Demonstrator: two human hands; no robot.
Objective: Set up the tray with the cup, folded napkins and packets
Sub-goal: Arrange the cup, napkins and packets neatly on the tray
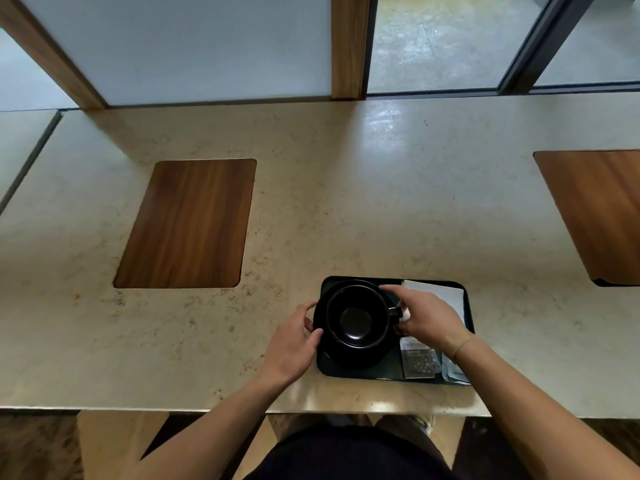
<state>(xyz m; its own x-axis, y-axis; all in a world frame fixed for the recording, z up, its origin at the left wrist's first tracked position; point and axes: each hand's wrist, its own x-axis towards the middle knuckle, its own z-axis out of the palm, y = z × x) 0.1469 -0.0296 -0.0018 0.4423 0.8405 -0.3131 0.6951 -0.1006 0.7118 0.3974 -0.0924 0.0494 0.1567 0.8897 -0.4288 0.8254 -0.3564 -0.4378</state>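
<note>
Black on dark green: the cup [356, 317] sits on its saucer [349, 355] in the left half of the tray [360, 373], which lies on the pale stone counter [346, 202] at about 5 o'clock from the middle of the view, near the front edge. The left hand [294, 341] grips the saucer's rim at the cup's 9 o'clock, thumb curled over the top edge and fingers tucked beneath. The right hand [427, 315] reaches over from 3 o'clock; its forefinger stretches along the cup's far rim toward 1 o'clock, while thumb and remaining fingers close around the cup's small handle, which points to 3 o'clock. The cup thus lies between the two hands, its bowl open and uncovered. A white folded napkin [440, 292] shows beyond the right hand at the tray's 2 o'clock corner, partly hidden by the knuckles. The packets [417, 362] lie at the tray's 4 o'clock corner, just under the right wrist. A wooden inlay [187, 223] is set into the counter at 10 o'clock from the tray, well apart
</note>
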